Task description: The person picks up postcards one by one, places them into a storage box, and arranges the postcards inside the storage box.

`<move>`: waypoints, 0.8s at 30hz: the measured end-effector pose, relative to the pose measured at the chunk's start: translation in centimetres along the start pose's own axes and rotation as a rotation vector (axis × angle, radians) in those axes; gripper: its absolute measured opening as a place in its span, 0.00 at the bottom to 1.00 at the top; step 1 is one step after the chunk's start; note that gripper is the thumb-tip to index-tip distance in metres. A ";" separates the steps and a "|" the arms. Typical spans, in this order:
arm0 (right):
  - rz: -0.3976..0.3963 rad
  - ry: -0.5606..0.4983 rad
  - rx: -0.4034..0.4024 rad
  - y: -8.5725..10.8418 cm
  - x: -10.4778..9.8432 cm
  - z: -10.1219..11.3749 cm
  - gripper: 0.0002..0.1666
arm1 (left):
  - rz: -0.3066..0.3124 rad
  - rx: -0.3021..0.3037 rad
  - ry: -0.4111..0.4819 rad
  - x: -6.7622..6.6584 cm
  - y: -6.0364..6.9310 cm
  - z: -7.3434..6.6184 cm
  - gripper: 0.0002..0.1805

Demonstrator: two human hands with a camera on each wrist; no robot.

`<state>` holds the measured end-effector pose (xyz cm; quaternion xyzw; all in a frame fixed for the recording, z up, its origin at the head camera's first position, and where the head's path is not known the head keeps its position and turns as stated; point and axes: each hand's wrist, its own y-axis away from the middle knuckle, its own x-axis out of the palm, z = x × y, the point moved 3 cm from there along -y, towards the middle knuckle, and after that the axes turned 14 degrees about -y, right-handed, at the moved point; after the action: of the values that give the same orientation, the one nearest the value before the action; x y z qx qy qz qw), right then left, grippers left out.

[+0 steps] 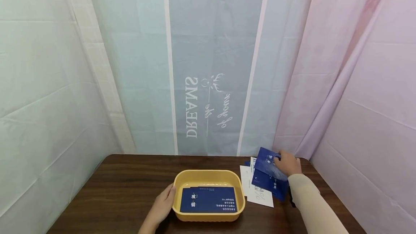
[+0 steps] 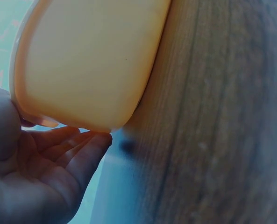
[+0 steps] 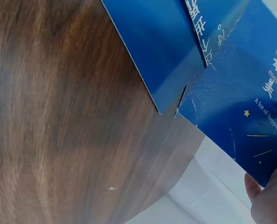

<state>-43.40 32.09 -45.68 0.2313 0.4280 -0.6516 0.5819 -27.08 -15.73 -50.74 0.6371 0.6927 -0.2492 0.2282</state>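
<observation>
A yellow tray (image 1: 209, 217) stands on the table with blue cards (image 1: 211, 199) lying in it. My left hand (image 1: 161, 205) is at the tray's left end; in the left wrist view its fingers touch the outside of the tray wall (image 2: 91, 60), with the thumb at the rim side. At the table's right, my right hand (image 1: 287, 163) pinches the edge of a blue card (image 1: 267, 160) above a spread of other blue cards. In the right wrist view the pinched card (image 3: 241, 102) shows white writing and a small star, fingertips at its lower corner.
White cards (image 1: 260, 197) with writing lie under and beside the blue ones, right of the tray. The brown wooden table (image 1: 130, 183) extends to the left. Fabric curtains (image 1: 214, 28) hang behind the table and on both sides.
</observation>
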 end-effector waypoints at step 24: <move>-0.089 -0.078 -0.164 -1.1 0.8 5.4 0.13 | -0.003 -0.006 -0.002 0.0 0.0 0.0 0.31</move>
<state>-43.53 27.18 -43.14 0.1380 0.4669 -0.6481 0.5856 -27.07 -15.72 -50.71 0.6350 0.6943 -0.2482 0.2303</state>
